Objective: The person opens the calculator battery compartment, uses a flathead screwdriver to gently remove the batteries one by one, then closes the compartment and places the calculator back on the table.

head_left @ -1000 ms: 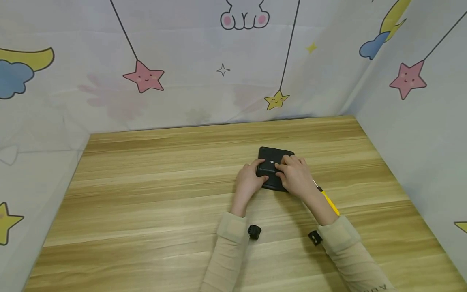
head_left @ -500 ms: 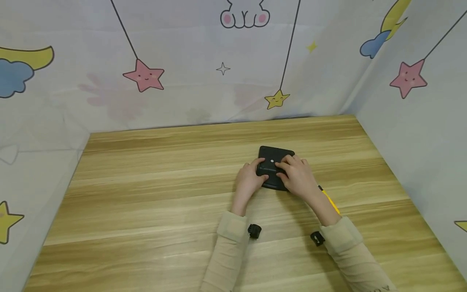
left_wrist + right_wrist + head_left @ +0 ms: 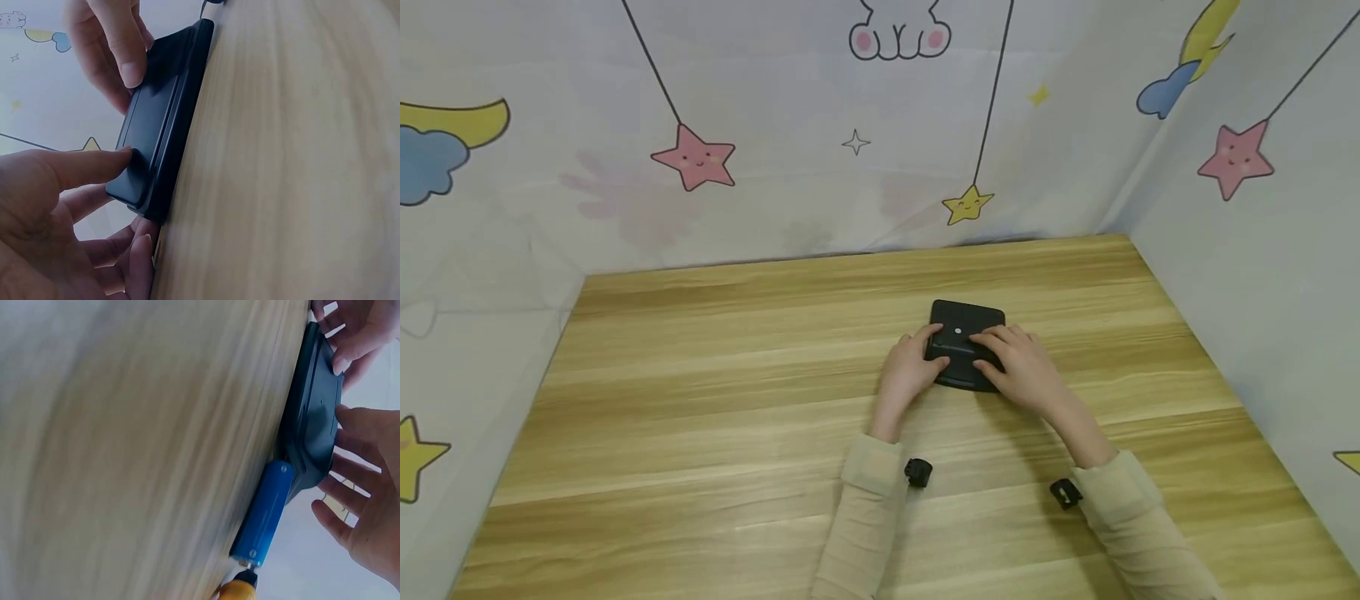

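Observation:
A flat black plastic device (image 3: 966,313) lies on the wood-grain table, showing a stepped face with a small white dot. My left hand (image 3: 907,368) grips its left edge, the thumb on the raised part and the fingers curled at the far side and underneath. Over its right part, my right hand (image 3: 1030,371) touches the stepped face with fingertips and thumb, the fingers spread in the right wrist view. Beside the device's right end, a blue bar (image 3: 263,509) with a small screw at each end shows only in that view. A screwdriver's yellow handle (image 3: 237,590) lies past it.
The wood-grain table (image 3: 700,400) reaches back to a white cloth wall (image 3: 790,100) printed with stars, moons and clouds. A black wrist camera (image 3: 918,472) sits by the left cuff, another wrist camera (image 3: 1065,493) by the right cuff.
My right hand and forearm have shifted right over the device, and the forearm now hides the yellow screwdriver in the head view. The left hand and device stay nearly in place.

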Motion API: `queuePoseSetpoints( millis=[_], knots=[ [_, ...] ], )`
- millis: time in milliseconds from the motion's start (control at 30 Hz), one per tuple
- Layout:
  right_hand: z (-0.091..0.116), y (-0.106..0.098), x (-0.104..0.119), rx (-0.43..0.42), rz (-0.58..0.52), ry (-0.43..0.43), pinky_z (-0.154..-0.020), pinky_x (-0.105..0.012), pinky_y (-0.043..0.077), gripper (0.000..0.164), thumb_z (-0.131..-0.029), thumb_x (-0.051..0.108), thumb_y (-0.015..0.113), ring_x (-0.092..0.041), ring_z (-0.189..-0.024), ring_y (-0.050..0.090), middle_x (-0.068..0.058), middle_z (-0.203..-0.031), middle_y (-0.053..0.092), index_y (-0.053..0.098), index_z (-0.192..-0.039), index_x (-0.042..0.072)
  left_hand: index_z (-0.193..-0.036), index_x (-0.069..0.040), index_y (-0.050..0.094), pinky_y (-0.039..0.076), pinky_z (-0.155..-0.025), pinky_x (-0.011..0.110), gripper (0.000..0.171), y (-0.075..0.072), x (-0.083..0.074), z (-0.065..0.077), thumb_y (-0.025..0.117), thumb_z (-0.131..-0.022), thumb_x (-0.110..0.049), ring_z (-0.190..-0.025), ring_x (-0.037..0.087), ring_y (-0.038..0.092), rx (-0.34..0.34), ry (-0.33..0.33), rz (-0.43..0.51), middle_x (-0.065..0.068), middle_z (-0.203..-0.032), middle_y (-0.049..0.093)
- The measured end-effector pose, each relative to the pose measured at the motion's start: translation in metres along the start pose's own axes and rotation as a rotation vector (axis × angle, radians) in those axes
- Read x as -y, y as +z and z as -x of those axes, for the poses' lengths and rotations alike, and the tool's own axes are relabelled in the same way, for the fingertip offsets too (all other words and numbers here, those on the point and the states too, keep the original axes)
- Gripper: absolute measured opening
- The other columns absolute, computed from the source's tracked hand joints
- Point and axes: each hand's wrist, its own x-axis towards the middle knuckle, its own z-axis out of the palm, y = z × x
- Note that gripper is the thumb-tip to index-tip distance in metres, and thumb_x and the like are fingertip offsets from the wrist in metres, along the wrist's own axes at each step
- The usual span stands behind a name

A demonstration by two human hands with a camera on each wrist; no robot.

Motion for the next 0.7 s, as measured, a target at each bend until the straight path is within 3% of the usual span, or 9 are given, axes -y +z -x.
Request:
queuePoseSetpoints(
  millis=[133, 333, 533, 700],
  knots=[
    [0.003, -0.002, -0.006, 0.015, -0.033, 0.007, -0.093, -0.052, 0.043, 0.042, -0.092, 0.028, 0.064, -0.034, -0.116, 0.055, -0.013, -0.128, 0.061, 0.060, -0.129, 0.010, -0.142, -0.025, 0.047, 0.041, -0.102, 0.049, 0.054, 0.000, -0.001, -0.003, 0.064, -0.091, -0.027, -0.129, 0.037, 0.049, 0.024, -0.007, 0.003, 0.019, -0.138, 0.053],
    [0.007, -0.006, -0.017, 0.031, -0.099, 0.011, -0.097, -0.054, 0.043, 0.035, -0.096, 0.014, 0.055, -0.035, -0.120, 0.054, -0.015, -0.131, 0.059, 0.059, -0.130, 0.008, -0.145, -0.020, 0.044, 0.041, -0.103, 0.048, 0.057, -0.008, -0.003, -0.006, 0.063, -0.091, -0.024, -0.129, 0.036, 0.049, 0.088, 0.030, -0.057, 0.019, -0.139, 0.053],
    [0.012, -0.007, -0.027, 0.063, -0.129, -0.018, -0.100, -0.057, 0.041, 0.046, -0.090, -0.002, 0.048, -0.038, -0.125, 0.051, -0.018, -0.135, 0.055, 0.054, -0.134, 0.007, -0.145, -0.017, 0.043, 0.045, -0.091, 0.043, 0.057, -0.020, -0.005, -0.008, 0.057, -0.090, -0.013, -0.115, 0.032, 0.056, 0.162, 0.080, -0.145, 0.019, -0.134, 0.057],
    [0.014, -0.007, -0.031, 0.051, -0.092, -0.057, -0.099, -0.055, 0.043, 0.049, -0.089, -0.006, 0.050, -0.039, -0.124, 0.052, -0.020, -0.135, 0.055, 0.053, -0.136, 0.007, -0.146, -0.021, 0.042, 0.043, -0.070, 0.033, 0.059, -0.028, -0.005, -0.012, 0.055, -0.090, -0.008, -0.089, 0.028, 0.056, 0.207, 0.139, -0.284, 0.018, -0.121, 0.059]
  ],
)
